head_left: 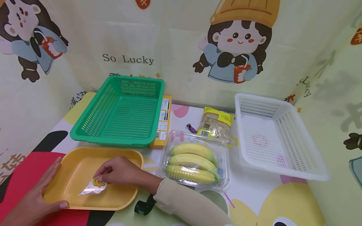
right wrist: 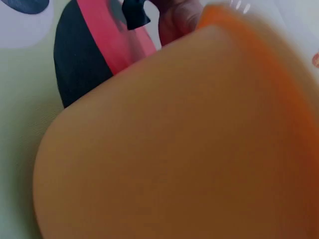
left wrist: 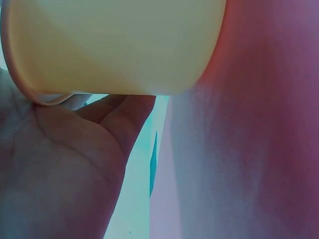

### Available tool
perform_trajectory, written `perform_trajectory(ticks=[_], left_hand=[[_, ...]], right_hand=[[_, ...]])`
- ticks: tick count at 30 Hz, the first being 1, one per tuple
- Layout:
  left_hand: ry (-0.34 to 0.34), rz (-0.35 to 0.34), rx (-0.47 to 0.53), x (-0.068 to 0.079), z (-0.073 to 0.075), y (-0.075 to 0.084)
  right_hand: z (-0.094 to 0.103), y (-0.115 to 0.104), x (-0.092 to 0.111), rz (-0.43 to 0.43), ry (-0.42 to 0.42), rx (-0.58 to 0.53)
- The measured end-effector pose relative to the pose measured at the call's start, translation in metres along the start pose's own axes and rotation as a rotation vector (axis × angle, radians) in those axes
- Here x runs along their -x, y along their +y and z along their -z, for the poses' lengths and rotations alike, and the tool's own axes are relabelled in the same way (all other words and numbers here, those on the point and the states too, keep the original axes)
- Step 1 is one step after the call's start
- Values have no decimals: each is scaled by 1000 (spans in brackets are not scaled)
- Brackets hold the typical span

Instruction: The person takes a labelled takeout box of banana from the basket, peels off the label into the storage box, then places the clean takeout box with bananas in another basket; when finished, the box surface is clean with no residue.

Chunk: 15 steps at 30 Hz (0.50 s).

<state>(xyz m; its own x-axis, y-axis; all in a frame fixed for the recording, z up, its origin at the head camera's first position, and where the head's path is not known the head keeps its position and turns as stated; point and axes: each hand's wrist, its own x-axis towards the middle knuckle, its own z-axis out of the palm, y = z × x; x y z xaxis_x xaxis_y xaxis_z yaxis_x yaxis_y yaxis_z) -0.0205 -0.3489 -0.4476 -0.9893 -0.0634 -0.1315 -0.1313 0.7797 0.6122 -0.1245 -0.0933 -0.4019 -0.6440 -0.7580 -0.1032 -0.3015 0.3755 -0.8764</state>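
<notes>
A yellow plastic tray [head_left: 124,202] lies at the front left. My left hand [head_left: 36,197] holds its left end, thumb over the near rim and fingers along the far left side; in the left wrist view the palm [left wrist: 65,159] is against the tray [left wrist: 119,50]. Over the tray's inside, my right hand [head_left: 120,171] pinches a small white slip with a banana picture [head_left: 94,187] between thumb and fingers. The slip hangs tilted, its lower tip low over the tray floor; contact cannot be told. In the right wrist view the blurred tray [right wrist: 164,149] fills most of the picture.
Behind the tray stands a green basket [head_left: 118,141], beside a yellow box [head_left: 163,125]. Right of the tray, a clear clamshell [head_left: 223,157] holds three bananas [head_left: 192,161]. Farther back lie a purple-wrapped candy [head_left: 191,128] and a yellow-topped bag [head_left: 216,124]. A white basket [head_left: 282,171] stands at right.
</notes>
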Motion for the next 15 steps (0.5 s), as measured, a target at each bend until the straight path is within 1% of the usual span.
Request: perform_trajectory(ticks=[1, 3, 9, 13, 15], left_hand=[[-3, 4, 5, 0, 0, 0], [-6, 10, 4, -1, 0, 1], [21, -1, -2, -1, -2, 3], [30, 3, 3, 0, -1, 3], [32, 4, 8, 0, -1, 3]], right_hand=[[-1, 0, -2, -4, -4, 2], [-2, 1, -6, 6, -14, 45], [-4, 5, -13, 34, -28, 261], [-5, 6, -15, 59, -48, 379], [-6, 5, -16, 54, -45, 429]])
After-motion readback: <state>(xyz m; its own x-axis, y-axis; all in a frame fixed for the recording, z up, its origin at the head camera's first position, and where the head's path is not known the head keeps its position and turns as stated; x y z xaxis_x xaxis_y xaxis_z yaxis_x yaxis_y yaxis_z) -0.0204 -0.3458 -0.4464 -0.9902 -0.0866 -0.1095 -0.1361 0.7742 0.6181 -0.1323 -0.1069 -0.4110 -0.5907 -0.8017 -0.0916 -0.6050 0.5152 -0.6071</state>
